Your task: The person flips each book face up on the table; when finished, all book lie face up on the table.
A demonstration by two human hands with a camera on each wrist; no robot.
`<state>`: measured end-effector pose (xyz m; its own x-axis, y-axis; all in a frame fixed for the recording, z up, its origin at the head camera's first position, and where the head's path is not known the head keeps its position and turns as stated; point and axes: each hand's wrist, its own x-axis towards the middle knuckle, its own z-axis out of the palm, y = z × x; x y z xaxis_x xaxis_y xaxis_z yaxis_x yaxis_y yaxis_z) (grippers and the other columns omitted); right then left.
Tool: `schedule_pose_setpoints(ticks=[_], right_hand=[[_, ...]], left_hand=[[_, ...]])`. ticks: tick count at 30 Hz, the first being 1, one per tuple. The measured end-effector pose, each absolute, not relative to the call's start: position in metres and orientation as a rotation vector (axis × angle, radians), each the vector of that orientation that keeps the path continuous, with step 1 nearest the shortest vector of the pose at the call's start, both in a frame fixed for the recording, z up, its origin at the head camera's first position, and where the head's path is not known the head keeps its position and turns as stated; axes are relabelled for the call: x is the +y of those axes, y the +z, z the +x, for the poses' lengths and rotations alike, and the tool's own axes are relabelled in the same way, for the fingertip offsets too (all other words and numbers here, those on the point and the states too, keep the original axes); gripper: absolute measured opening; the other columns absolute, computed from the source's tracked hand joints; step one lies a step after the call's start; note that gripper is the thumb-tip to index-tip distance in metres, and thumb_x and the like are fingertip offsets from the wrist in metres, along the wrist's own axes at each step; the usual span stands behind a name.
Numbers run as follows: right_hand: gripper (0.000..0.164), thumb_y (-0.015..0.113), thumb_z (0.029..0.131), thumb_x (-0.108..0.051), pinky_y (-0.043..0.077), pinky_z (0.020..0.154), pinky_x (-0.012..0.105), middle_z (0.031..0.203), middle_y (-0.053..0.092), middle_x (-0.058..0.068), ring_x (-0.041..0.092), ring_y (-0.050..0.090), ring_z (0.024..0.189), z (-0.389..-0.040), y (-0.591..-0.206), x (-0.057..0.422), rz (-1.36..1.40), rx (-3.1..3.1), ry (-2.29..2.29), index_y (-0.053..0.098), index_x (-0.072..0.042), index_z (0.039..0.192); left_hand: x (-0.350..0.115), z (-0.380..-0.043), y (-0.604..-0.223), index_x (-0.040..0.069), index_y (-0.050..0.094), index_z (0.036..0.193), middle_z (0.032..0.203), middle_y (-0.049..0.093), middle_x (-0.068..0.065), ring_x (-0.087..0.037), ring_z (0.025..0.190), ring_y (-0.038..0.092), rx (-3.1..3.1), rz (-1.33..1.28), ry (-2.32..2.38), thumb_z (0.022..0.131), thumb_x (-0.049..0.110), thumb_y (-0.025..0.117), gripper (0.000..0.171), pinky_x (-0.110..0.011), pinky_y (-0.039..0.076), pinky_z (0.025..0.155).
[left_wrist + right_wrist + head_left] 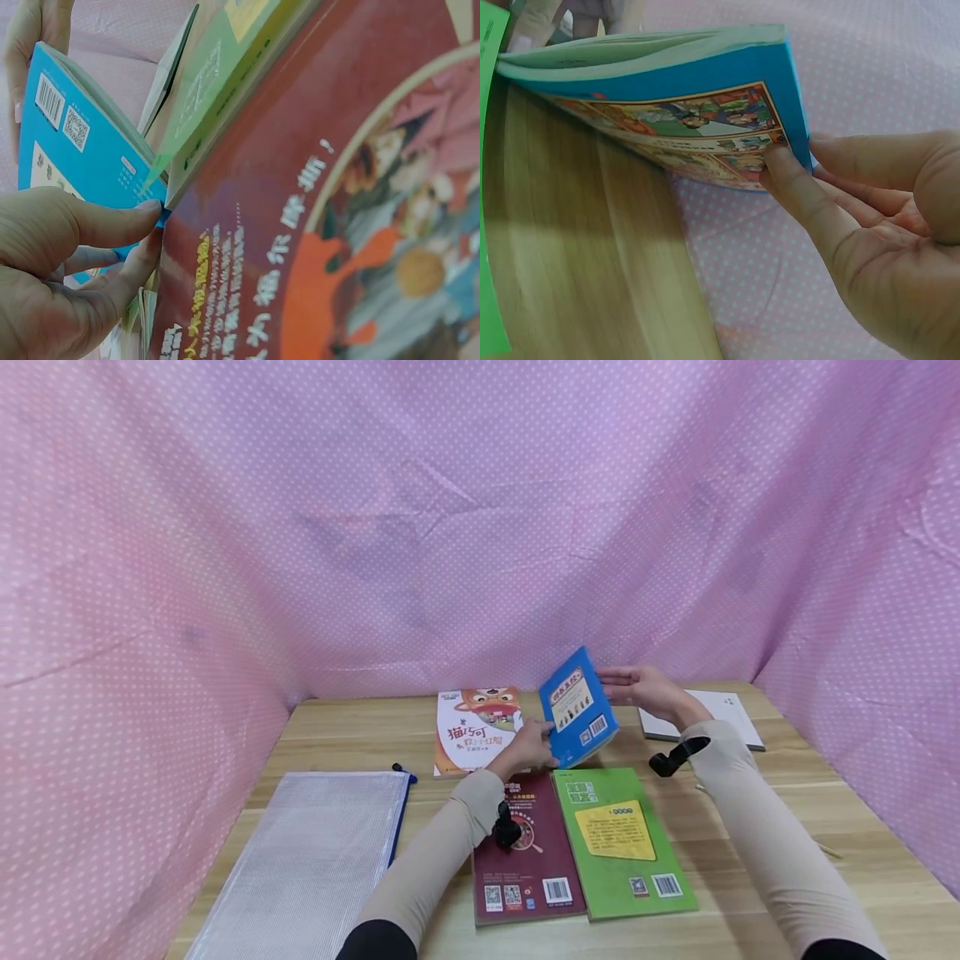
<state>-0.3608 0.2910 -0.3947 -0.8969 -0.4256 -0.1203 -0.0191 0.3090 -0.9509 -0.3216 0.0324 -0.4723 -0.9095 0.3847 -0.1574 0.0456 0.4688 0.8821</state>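
Note:
A blue book (577,706) stands tilted above the back of the table, its back cover with a barcode towards me. My left hand (527,748) pinches its lower left corner between thumb and finger, as the left wrist view shows. At its right edge, my right hand (647,690) grips the spine, thumb on one side and fingers on the illustrated cover (727,112). Just in front lie a maroon book (525,868) and a green book (630,881), side by side. Behind the left hand lies a white book with an orange cartoon animal (468,722).
A white mesh zip pouch (300,852) with blue edging lies at the left. Partly behind the right forearm is a flat white book or board (727,714). A small thin stick (828,852) lies at the right. Pink dotted cloth (450,568) hangs around the wooden table (810,777).

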Motion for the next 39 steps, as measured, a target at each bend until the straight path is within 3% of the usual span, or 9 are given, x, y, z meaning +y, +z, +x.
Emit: schedule_pose_setpoints(ticks=[4, 9, 15, 20, 23, 32, 39], right_hand=[[0.058, 0.058, 0.101, -0.002, 0.056, 0.101, 0.029, 0.155, 0.043, 0.029, 0.01, 0.066, 0.119, -0.361, -0.393, 0.286, -0.38, 2.228, -1.64, 0.036, 0.005, 0.155], [0.056, 0.057, 0.101, -0.001, 0.056, 0.101, 0.03, 0.152, 0.046, 0.027, 0.015, 0.066, 0.121, -0.361, -0.391, 0.279, -0.383, 2.244, -1.639, 0.039, 0.003, 0.154], [0.055, 0.052, 0.101, 0.005, 0.056, 0.102, 0.034, 0.154, 0.045, 0.027, 0.03, 0.057, 0.134, -0.36, -0.391, 0.271, -0.401, 2.212, -1.672, 0.039, 0.001, 0.154], [0.057, 0.057, 0.101, -0.001, 0.056, 0.101, 0.033, 0.154, 0.045, 0.026, 0.038, 0.052, 0.137, -0.357, -0.389, 0.264, -0.451, 2.204, -1.671, 0.039, 0.0, 0.155], [0.059, 0.057, 0.101, 0.0, 0.057, 0.101, 0.034, 0.155, 0.042, 0.029, 0.041, 0.05, 0.138, -0.357, -0.39, 0.26, -0.494, 2.175, -1.687, 0.035, 0.003, 0.155], [0.053, 0.058, 0.102, -0.003, 0.051, 0.109, 0.046, 0.153, 0.045, 0.029, 0.022, 0.064, 0.126, -0.356, -0.397, 0.242, -0.528, 2.14, -1.699, 0.041, 0.006, 0.151], [0.054, 0.059, 0.1, -0.001, 0.049, 0.109, 0.051, 0.152, 0.045, 0.03, 0.019, 0.066, 0.121, -0.357, -0.401, 0.227, -0.549, 2.084, -1.728, 0.041, 0.008, 0.15]], left_hand=[[0.033, -0.321, -0.47, 0.005, 0.039, 0.156, 0.146, 0.054, -0.023, -0.035, 0.126, 0.061, 2.338, 0.376, 1.466, 0.084, -0.01, 0.074, 0.082, -0.042, 0.057, 0.102], [0.035, -0.321, -0.46, 0.009, 0.043, 0.155, 0.146, 0.055, -0.024, -0.038, 0.132, 0.057, 2.315, 0.405, 1.521, 0.089, -0.002, 0.073, 0.074, -0.047, 0.052, 0.109], [0.038, -0.324, -0.447, 0.014, 0.045, 0.154, 0.142, 0.056, -0.021, -0.034, 0.126, 0.059, 2.232, 0.422, 1.612, 0.094, 0.008, 0.071, 0.066, -0.044, 0.054, 0.105], [0.037, -0.327, -0.438, 0.017, 0.042, 0.157, 0.138, 0.054, -0.019, -0.032, 0.119, 0.063, 2.103, 0.42, 1.709, 0.098, 0.013, 0.068, 0.064, -0.038, 0.06, 0.097], [0.037, -0.329, -0.435, 0.018, 0.042, 0.157, 0.134, 0.055, -0.017, -0.032, 0.121, 0.062, 2.059, 0.43, 1.764, 0.1, 0.014, 0.065, 0.062, -0.041, 0.059, 0.098], [0.025, -0.332, -0.429, 0.016, 0.044, 0.155, 0.137, 0.052, -0.019, -0.041, 0.129, 0.056, 1.874, 0.365, 1.99, 0.103, 0.016, 0.06, 0.055, -0.053, 0.049, 0.111], [0.013, -0.334, -0.425, 0.014, 0.045, 0.154, 0.14, 0.055, -0.016, -0.037, 0.123, 0.061, 1.858, 0.29, 2.075, 0.103, 0.022, 0.062, 0.055, -0.047, 0.054, 0.106]])
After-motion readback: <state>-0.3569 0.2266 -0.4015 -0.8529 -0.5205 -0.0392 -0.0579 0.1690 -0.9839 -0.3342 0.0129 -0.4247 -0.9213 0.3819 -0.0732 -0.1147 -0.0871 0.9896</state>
